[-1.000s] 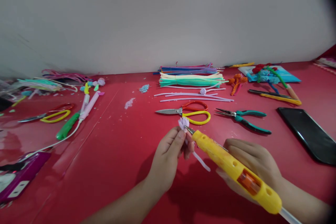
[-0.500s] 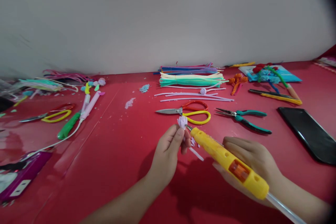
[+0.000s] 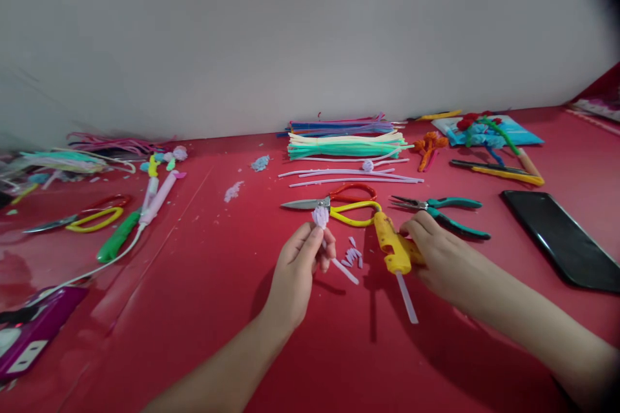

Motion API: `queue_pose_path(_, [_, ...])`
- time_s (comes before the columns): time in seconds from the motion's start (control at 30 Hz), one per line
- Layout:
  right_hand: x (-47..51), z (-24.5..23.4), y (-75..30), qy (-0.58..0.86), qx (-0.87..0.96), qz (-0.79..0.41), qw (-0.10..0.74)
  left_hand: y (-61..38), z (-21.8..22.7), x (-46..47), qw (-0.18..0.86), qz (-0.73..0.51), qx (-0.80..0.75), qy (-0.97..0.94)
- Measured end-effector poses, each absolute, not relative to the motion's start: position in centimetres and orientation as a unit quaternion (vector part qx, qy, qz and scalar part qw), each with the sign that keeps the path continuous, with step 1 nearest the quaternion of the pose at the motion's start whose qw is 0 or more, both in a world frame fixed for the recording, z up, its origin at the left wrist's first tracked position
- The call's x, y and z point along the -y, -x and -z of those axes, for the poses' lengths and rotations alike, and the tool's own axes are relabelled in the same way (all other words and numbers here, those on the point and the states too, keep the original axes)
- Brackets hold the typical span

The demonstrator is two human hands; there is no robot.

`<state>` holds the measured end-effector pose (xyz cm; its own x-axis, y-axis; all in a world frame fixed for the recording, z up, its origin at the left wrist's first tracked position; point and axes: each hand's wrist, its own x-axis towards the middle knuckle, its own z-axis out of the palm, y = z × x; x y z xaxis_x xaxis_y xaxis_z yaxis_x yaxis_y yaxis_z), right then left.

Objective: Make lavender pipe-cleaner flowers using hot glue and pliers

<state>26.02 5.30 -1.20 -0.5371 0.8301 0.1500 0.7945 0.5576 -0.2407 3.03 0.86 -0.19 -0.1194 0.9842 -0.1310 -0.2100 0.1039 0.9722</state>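
Observation:
Pinched between the thumb and fingers of my left hand (image 3: pixel 303 261) is a small lilac pipe-cleaner flower (image 3: pixel 320 217), its head pointing up. My right hand (image 3: pixel 436 248) is closed around the handle of a yellow hot glue gun (image 3: pixel 390 242), tilted with a clear glue stick (image 3: pixel 407 298) poking out of its back end. The gun's nozzle is hidden near the yellow handle of the scissors (image 3: pixel 353 206). Several cut lilac pieces (image 3: pixel 353 253) lie on the red table between my hands. Teal-handled pliers (image 3: pixel 453 206) rest just beyond my right hand.
Lilac pipe cleaners (image 3: pixel 356 181) and a green and cream bundle (image 3: pixel 346 146) lie at the back. A black phone (image 3: pixel 557 239) is at right, with orange pipe-cleaner work (image 3: pixel 429 145) behind. At left are a second pair of scissors (image 3: pixel 97 219), a pink glue gun (image 3: pixel 159 199) and a purple power strip (image 3: pixel 53 319).
The glue gun has moved away from the flower, forward and to the right, and turned in my right hand. My left hand still holds the flower. The whole view has shifted slightly.

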Motion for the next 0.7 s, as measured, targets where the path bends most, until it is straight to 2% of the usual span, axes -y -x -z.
queue_pose_path(0.17, [-5.1, 0.2, -26.7, 0.437, 0.893, -0.061, 0.088, -3.1, 0.2, -0.9, 0.556, -0.541, -0.507, -0.374])
queue_pose_path(0.33, [-4.9, -0.4, -23.8, 0.354, 0.91, -0.117, 0.182, -3.3, 0.1, -0.9, 0.587, -0.515, -0.507, -0.364])
queue_pose_path(0.47, [-4.5, 0.9, -21.6, 0.3, 0.938, -0.075, 0.159, -3.6, -0.1, -0.7, 0.608, -0.494, -0.503, -0.365])
queue_pose_path(0.7, [-4.3, 1.6, -20.9, 0.323, 0.937, -0.028, 0.13, -3.6, -0.2, -0.6, 0.621, -0.489, -0.491, -0.367])
